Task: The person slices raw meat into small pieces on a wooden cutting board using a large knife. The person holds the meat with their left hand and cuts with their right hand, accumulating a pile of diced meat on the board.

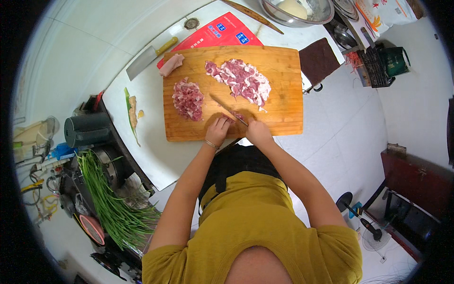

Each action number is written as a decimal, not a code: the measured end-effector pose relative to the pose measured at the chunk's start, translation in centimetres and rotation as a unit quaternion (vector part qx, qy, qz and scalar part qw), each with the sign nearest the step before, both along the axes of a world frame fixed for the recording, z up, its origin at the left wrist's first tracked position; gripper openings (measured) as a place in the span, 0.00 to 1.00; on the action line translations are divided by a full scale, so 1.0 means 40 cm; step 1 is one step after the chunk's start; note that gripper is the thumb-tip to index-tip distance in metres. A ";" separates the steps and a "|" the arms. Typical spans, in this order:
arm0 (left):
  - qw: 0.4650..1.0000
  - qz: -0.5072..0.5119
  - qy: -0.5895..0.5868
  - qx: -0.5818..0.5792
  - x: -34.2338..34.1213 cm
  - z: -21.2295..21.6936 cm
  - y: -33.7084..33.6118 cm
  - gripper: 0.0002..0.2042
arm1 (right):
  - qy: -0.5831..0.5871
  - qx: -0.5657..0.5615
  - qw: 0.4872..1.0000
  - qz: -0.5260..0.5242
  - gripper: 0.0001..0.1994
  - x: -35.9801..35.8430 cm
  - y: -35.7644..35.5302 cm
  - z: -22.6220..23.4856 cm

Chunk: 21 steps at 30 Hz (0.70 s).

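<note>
- The right hand (258,132) grips a knife (228,109), its blade angled toward the upper left.
- Just beside it, the left hand (217,130) sits by a small meat piece (238,115).
- Ahead, sliced meat (241,80); ahead and left, diced meat (187,99).
- Farther left, ginger (133,112).

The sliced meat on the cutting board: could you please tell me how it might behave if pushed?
The sliced meat would probably be floppy, as its thin pieces lie over one another. Its white fatty patches suggest it may be slippery. Being loose pieces, it would likely spread across the cutting board.
</note>
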State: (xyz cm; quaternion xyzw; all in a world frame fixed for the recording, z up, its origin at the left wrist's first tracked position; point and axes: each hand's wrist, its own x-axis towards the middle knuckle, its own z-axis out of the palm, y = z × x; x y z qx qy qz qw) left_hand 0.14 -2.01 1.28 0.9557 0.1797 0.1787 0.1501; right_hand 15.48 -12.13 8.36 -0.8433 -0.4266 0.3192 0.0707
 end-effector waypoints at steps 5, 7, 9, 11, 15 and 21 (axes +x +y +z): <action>1.000 -0.016 -0.015 0.008 0.003 -0.014 0.003 0.10 | -0.001 -0.049 0.998 0.026 0.10 -0.030 -0.017 0.000; 1.000 -0.018 -0.018 0.018 0.009 -0.015 0.002 0.10 | 0.004 -0.043 0.999 0.011 0.10 -0.038 0.010 -0.033; 1.000 -0.012 -0.018 0.014 0.016 -0.013 0.002 0.10 | 0.006 -0.039 0.999 0.035 0.10 -0.049 0.056 -0.052; 1.000 -0.017 0.005 -0.015 0.012 -0.018 0.001 0.11 | 0.017 -0.052 0.998 0.029 0.11 -0.050 0.081 -0.053; 1.000 -0.016 0.000 -0.001 0.012 -0.008 0.008 0.12 | 0.031 -0.027 0.999 0.002 0.08 -0.024 -0.010 -0.018; 0.999 -0.018 -0.009 -0.029 0.001 -0.009 0.003 0.12 | 0.005 -0.001 1.000 0.020 0.08 0.002 0.001 -0.041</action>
